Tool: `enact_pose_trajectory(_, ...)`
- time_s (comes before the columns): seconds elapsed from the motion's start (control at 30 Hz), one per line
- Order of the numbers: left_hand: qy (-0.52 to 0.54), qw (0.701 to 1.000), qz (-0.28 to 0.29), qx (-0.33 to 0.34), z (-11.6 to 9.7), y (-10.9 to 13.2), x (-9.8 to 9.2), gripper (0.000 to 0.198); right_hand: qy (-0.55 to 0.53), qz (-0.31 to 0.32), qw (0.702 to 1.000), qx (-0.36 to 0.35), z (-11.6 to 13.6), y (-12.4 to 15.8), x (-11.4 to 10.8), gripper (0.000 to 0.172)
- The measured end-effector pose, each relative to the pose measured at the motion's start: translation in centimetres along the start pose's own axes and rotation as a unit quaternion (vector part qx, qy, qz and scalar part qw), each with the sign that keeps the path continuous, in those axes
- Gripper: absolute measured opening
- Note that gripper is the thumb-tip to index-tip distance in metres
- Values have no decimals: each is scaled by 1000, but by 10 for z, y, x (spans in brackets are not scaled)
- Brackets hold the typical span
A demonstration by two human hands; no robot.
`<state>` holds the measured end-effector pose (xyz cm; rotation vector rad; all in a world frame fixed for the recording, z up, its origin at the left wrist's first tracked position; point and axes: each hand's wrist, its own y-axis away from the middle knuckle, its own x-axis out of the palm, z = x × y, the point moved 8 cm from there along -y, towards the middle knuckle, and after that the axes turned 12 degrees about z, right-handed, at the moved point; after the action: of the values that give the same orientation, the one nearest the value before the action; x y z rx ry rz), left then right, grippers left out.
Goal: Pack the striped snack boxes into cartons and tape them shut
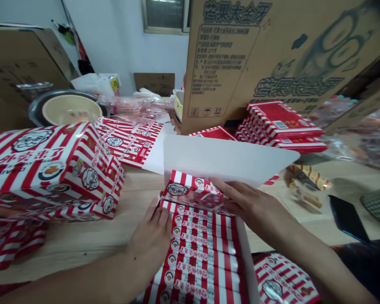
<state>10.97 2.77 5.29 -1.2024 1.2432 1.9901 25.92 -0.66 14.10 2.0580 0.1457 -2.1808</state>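
Upper packet (190, 188): sitting higher than the packet row (196, 257), at its far end, before the white flap (221, 156); possibly denting or snagging if being pressed down crooked.
Left hand (153, 228): bunching fingers near the upper packet's left end — any pinch remaining impossible to tell.
Right hand (240, 196): reaching fingers over the right end, slightly apart; covering that end and hiding how firmly gripping.
Packet row: lying snug beside the carton's right wall (250, 266); perhaps bowing that wall under sideways pressure.
White flap: standing raised behind the right hand; perhaps creasing if being knocked by knuckles.
Carton's near end: running out below the frame, not showing.
Large striped box (82, 169): leaving view at the left edge — contents not showing.
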Motion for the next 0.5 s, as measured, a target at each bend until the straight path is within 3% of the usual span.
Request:
enact_pose_trajectory(0.1, -8, 998, -55, 33, 4, 12, 6, 35, 14, -23, 1000, -6, 12, -13, -2, 52)
enact_pose_trajectory(0.2, 5, 996, -81, 47, 11, 14, 6, 34, 19, -42, 997, -69, 37, -29, -7, 53)
enact_pose_trajectory(0.33, 62, 994, -79, 52, 23, 15, -3, 29, 0, 12, 993, -117, 55, -43, -5, 58)
enact_pose_trajectory(0.5, 90, 990, -91, 54, 34, 15, -13, 30, -70, 63, 986, -136, 51, -41, -1, 73)
